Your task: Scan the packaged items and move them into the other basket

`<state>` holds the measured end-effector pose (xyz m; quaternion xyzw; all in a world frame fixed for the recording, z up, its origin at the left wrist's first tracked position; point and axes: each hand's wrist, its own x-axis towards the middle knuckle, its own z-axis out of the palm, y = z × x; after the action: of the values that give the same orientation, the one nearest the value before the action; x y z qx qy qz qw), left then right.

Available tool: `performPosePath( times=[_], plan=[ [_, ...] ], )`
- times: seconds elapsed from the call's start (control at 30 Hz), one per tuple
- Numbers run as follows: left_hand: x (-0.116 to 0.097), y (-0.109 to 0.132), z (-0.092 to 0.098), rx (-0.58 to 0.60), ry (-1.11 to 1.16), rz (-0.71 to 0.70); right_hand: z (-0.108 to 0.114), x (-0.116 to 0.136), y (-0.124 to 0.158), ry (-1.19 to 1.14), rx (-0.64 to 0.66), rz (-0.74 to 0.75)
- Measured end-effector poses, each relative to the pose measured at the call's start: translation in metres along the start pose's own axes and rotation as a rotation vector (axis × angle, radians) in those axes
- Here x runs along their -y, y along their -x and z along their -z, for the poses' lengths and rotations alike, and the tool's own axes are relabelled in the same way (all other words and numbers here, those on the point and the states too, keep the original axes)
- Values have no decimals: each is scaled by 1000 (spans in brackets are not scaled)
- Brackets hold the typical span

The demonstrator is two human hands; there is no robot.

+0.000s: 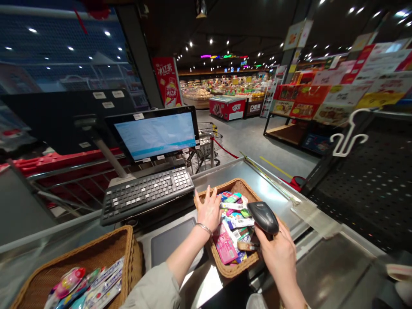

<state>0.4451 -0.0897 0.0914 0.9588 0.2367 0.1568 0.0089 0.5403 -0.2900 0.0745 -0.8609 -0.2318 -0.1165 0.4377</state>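
Note:
My right hand grips a black handheld barcode scanner, its head over the packages in a brown wicker basket. Spread fingers on my left hand reach over the basket's left side, beside the packages; whether they touch anything is unclear. In the basket lie many small colourful packs, among them a pink pack with a barcode near the front. A second wicker basket at lower left holds slim toothbrush-like packs and a pink toy-like item.
A keyboard and a lit monitor stand left of the basket on the metal counter. A white hanger hangs at right by a black perforated panel. Beyond the counter are shopping carts and stacked boxes.

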Motion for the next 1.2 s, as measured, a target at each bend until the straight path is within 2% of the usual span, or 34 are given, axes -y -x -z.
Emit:
performPosePath(
  times=[0.23,0.4,0.53,0.67,0.87,1.2],
  plan=[
    [26,45,37,1,-9,145,-22,32,10,-25,98,11],
    [49,89,61,-9,-18,255,-37,56,20,-50,182,68],
    [66,128,73,-13,-34,323,-51,77,34,-66,264,124],
    [84,167,80,-27,-51,395,-68,99,53,-109,348,225],
    [115,226,90,15,-64,553,-94,129,87,-168,498,389],
    [161,317,84,113,-138,728,-114,167,133,-168,603,433]
  ],
)
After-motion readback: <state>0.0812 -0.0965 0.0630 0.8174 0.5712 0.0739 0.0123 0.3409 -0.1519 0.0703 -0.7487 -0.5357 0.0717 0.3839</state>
